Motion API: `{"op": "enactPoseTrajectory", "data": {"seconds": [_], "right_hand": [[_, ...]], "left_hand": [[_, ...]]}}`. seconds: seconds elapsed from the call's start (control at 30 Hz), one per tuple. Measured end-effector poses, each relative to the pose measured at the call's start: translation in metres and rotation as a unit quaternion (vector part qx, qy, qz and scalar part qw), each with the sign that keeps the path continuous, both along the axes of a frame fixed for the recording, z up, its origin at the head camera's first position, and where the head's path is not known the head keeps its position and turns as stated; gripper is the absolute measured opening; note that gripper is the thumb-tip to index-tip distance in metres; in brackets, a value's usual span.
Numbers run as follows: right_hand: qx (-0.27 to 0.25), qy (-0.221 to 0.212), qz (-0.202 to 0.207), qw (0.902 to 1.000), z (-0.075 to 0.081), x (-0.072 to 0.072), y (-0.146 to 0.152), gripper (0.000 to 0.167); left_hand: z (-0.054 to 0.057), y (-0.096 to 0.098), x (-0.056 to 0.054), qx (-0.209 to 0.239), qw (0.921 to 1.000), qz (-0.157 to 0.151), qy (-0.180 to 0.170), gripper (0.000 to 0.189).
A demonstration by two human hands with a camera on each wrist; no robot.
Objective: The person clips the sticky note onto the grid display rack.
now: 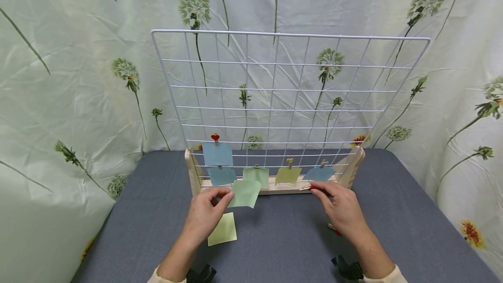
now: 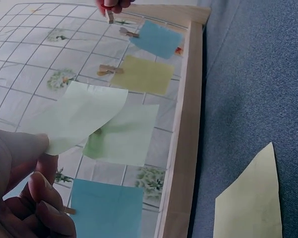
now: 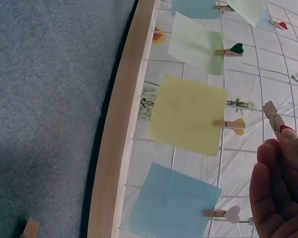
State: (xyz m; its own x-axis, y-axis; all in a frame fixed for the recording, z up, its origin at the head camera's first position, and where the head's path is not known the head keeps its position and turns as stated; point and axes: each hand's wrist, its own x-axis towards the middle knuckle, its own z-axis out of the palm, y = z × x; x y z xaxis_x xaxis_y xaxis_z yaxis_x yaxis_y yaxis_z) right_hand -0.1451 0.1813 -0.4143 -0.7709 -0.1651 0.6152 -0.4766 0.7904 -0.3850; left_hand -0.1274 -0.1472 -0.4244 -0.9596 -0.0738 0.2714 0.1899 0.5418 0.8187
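Observation:
Between thumb and fingers, my left hand (image 1: 208, 213) pinches a pale green sticky note (image 1: 246, 194) by its left edge, in front of the grid. My right hand (image 1: 341, 208) holds a small wooden clothespin (image 3: 274, 117) with a red decoration, its wooden tip pointing away from the fingers. Ahead stands a white wire grid (image 1: 271, 90) in a wooden base (image 1: 275, 190). On its lower wires, clothespins hold a green note (image 3: 198, 45), a yellow note (image 3: 188, 115), a blue note (image 3: 175, 201) at the right, and two blue notes at the left, the upper one (image 1: 218, 154) under a red heart.
A loose yellow note (image 1: 223, 229) lies on the dark grey tabletop (image 1: 283, 248) near my left hand. Another clothespin (image 1: 334, 229) with red on it lies beneath my right hand. Behind the grid hangs a flower-printed curtain (image 1: 86, 121).

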Motion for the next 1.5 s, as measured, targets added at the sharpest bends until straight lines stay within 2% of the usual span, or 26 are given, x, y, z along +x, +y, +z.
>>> {"op": "enactPoseTrajectory", "data": {"seconds": [0.37,0.8,1.23,1.5], "right_hand": [[0.004,0.023,0.023,0.9995,0.008,-0.007,-0.010,0.017],[-0.004,0.053,0.052,0.9973,0.015,-0.011,-0.019,0.019],[-0.003,0.039,0.050,0.9980,0.033,-0.018,-0.030,0.015],[-0.005,0.072,0.064,0.9953,0.043,-0.023,-0.037,0.018]], "left_hand": [[0.003,0.005,-0.003,0.006,1.0000,0.004,-0.001,0.010],[0.005,0.011,-0.008,0.027,0.9995,0.017,0.004,0.010],[0.011,0.016,-0.017,0.043,0.9986,0.018,0.027,0.010],[0.015,0.022,-0.022,0.054,0.9976,0.026,0.034,0.011]]}}
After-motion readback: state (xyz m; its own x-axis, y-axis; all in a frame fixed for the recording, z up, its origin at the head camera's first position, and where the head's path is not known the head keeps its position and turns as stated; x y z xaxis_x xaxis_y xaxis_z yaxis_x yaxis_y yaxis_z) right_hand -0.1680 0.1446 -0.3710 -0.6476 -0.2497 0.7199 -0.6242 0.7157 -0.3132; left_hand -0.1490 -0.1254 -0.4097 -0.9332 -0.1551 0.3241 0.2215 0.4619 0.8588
